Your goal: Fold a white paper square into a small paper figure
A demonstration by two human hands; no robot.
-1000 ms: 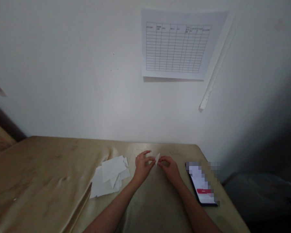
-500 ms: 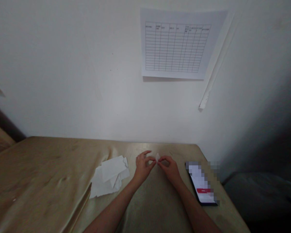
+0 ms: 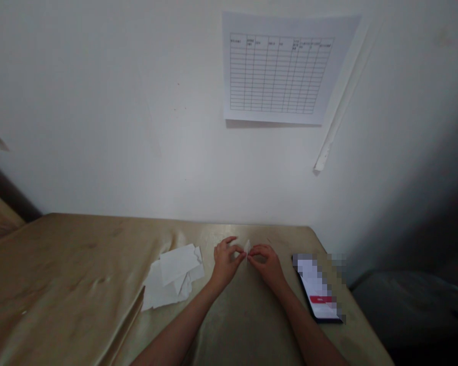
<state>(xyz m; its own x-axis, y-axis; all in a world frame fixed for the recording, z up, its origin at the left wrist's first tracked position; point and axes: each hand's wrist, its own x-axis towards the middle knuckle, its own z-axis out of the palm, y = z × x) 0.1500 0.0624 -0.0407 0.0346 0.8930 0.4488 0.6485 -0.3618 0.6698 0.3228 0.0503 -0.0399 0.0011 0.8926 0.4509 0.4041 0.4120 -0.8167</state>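
A small folded piece of white paper (image 3: 248, 246) stands between my two hands, its pointed tip upward. My left hand (image 3: 226, 257) pinches its left side between thumb and index finger, the other fingers raised and curled. From the right, my right hand (image 3: 266, 260) pinches the paper in the same way. The fingertips of both hands nearly meet, and they hide the paper's lower part. To the left of my left hand lies a loose pile of white paper sheets (image 3: 178, 267), some with torn edges.
A phone (image 3: 316, 290) with a lit, partly blurred screen lies right of my right arm. The brownish cover of the table (image 3: 80, 284) is wrinkled at the left. On the wall behind hangs a printed table sheet (image 3: 275, 76), beside a white strip (image 3: 339, 107).
Both hands keep their pinch on the small paper, with hardly any movement. The paper's tip looks slightly narrower now. The pile and phone stay where they were.
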